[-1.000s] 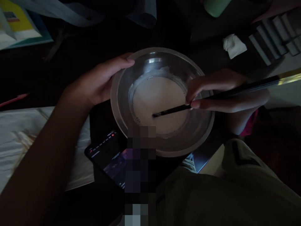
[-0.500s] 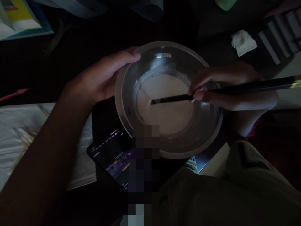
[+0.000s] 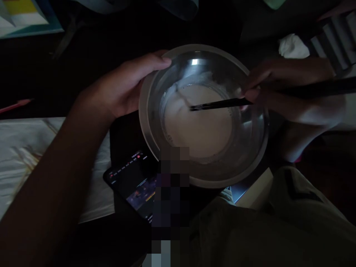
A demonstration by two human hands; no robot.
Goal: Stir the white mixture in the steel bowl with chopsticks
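A metal bowl [image 3: 250, 148] holds a pale, milky liquid [image 3: 200, 129] in dim light. My left hand [image 3: 122, 87] grips the bowl's left rim, thumb curled over the edge. My right hand [image 3: 289, 96] is closed around dark chopsticks [image 3: 219, 105] whose tips dip into the liquid near the bowl's middle. The long handle end runs off to the right past my fingers.
A lit phone [image 3: 133, 183] lies under the bowl's lower left edge, partly on a white cloth or paper [image 3: 41, 155]. A crumpled white tissue [image 3: 292, 46] sits at upper right beside a striped object [image 3: 339, 35]. A book [image 3: 25, 16] lies at upper left.
The chopstick tips have swept from the lower middle of the liquid up and to the right. My right hand has risen and moved right. The left hand has kept its grip on the rim.
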